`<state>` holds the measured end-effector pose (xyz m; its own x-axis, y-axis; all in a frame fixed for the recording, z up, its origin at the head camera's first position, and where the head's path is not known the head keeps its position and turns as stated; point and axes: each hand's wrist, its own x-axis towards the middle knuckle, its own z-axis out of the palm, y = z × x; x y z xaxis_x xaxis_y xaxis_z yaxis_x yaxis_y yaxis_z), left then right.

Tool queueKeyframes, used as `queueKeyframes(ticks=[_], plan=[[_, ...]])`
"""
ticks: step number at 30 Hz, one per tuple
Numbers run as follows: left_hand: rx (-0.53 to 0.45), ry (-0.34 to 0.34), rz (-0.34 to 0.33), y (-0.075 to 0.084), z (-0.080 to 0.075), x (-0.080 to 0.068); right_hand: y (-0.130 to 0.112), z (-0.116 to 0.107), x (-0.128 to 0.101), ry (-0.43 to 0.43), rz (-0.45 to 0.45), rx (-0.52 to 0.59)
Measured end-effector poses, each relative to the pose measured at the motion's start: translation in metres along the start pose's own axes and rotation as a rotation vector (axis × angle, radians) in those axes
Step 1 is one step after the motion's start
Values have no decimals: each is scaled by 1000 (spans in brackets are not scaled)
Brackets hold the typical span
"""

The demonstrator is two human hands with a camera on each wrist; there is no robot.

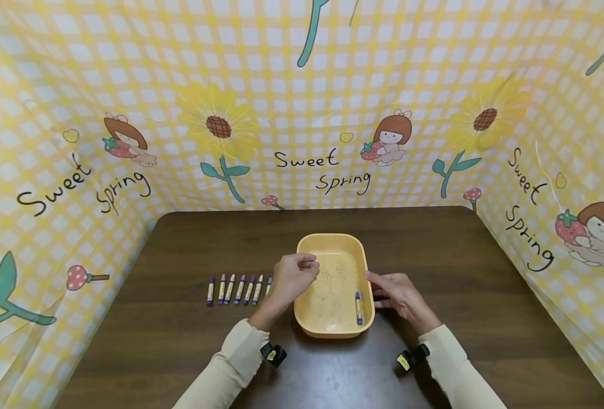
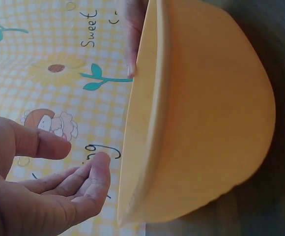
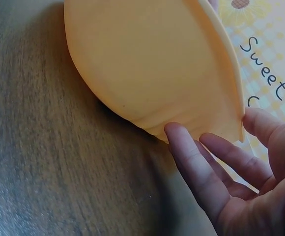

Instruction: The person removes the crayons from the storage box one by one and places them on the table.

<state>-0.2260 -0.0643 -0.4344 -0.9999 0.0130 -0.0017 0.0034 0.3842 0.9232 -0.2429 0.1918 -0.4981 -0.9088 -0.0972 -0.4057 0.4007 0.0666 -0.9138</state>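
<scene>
A yellow checked backdrop (image 1: 302,85) printed with sunflowers, cartoon girls holding strawberries and the words "Sweet Spring" wraps around three sides of a dark brown wooden table (image 1: 179,341). At the middle of the table sits a pale orange plastic tub (image 1: 332,241), rectangular with rounded corners, its long side running away from the person. Two arms in cream sleeves reach in from the bottom edge, one on each side of the tub, each with a small black device at the wrist. The left hand (image 1: 292,277) hovers over the tub's left rim; its fingers are loosely curled with the thumb near the fingertips, and the left wrist view shows the palm empty and held just apart from the tub's outer wall. The right hand (image 1: 398,294) lies beside the tub's right wall, its fingers relaxed and slightly spread; the right wrist view shows the fingertips (image 3: 174,132) at or just short of the wall below the rim, holding nothing. On the table just left of the tub lies a row of crayons (image 1: 235,289), side by side and parallel, in purple, pink and blue wrappers; the left hand hides the end of the row nearest the tub. Inside the tub, a single blue crayon (image 1: 358,307) lies along the right wall near the front corner.
</scene>
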Motion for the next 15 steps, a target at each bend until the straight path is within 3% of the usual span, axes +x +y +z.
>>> queueKeyframes(ticks=[8,15], plan=[[41,-107,12,3,16,1,1,1,1,2,-4,-2],[36,-230,-21,9,38,3,1,1,1,-6,-13,9]])
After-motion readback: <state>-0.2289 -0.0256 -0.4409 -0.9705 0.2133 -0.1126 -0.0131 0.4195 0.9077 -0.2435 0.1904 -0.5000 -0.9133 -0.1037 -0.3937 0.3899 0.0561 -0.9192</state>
